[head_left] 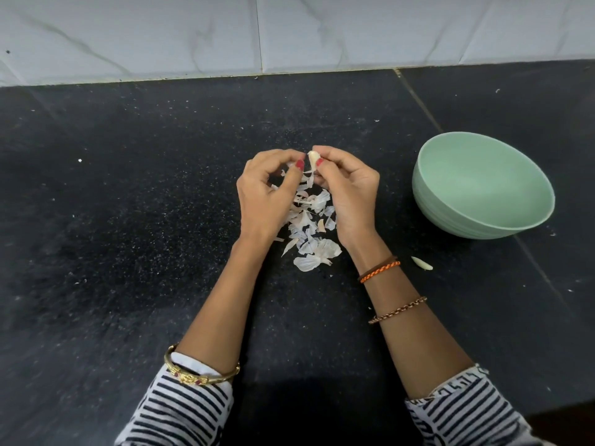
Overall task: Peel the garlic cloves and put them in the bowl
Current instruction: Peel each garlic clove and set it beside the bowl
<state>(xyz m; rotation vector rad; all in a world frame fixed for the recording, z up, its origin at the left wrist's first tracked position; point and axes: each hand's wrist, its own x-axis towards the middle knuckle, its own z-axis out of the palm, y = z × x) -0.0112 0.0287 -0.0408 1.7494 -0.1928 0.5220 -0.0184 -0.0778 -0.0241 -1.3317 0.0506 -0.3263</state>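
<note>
Both hands meet over the black counter. My right hand (346, 191) pinches a pale garlic clove (312, 157) between thumb and fingers. My left hand (269, 194) has its fingers curled against the clove, its thumb tip beside the hanging skin. A strip of papery skin dangles from the clove. Under the hands lies a heap of white garlic peels (310, 226). A single garlic clove (421, 263) lies on the counter to the right of my right wrist. The mint-green bowl (528, 175) stands to the right, tilted toward me; no cloves show inside it.
The black speckled counter (128, 204) stretches wide to the left and front, with tiny peel crumbs scattered on it. A white marble-tiled wall (289, 30) closes the back. A seam in the counter runs diagonally past the bowl.
</note>
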